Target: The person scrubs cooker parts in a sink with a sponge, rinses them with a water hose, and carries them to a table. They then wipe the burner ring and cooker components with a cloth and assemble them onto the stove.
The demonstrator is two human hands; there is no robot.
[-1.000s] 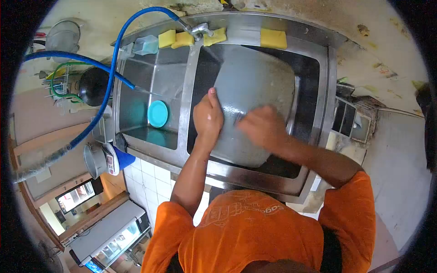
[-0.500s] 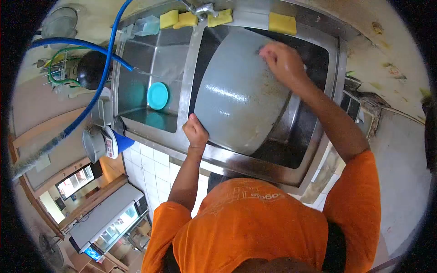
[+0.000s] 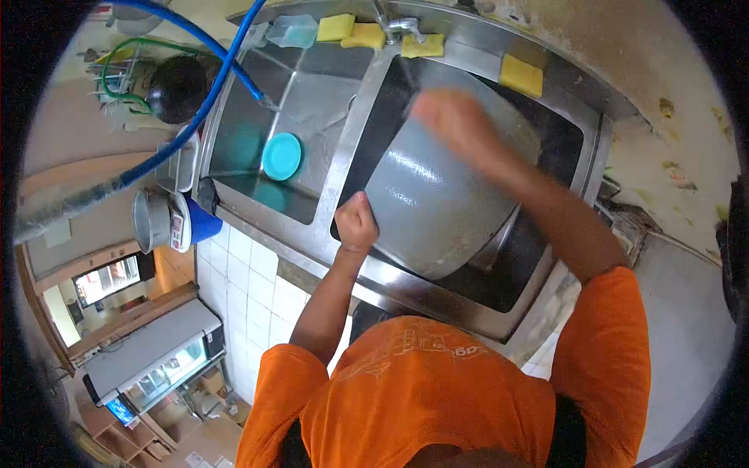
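Note:
A large, wet grey tray (image 3: 437,199) with a curved surface lies tilted in the right sink basin (image 3: 538,226). My left hand (image 3: 357,224) is closed around its left edge near the front. Over the upper part of the tray is my right hand (image 3: 452,117), blurred by motion. Its fingers look curled in against the surface; whatever they may hold cannot be made out. Brownish stains mark the tray's right part.
A teal bowl (image 3: 282,156) sits in the left basin (image 3: 324,101), below the blue hose's (image 3: 248,84) end, where water runs out. Yellow sponges (image 3: 521,75) line the back ledge beside the tap (image 3: 403,30). Left of the sink stand a metal pot (image 3: 150,221) and a dark round pan (image 3: 177,89).
My right hand has swept left across the tray from its upper right part. The left hand keeps its grip on the edge. The whole view has shifted and turned slightly.

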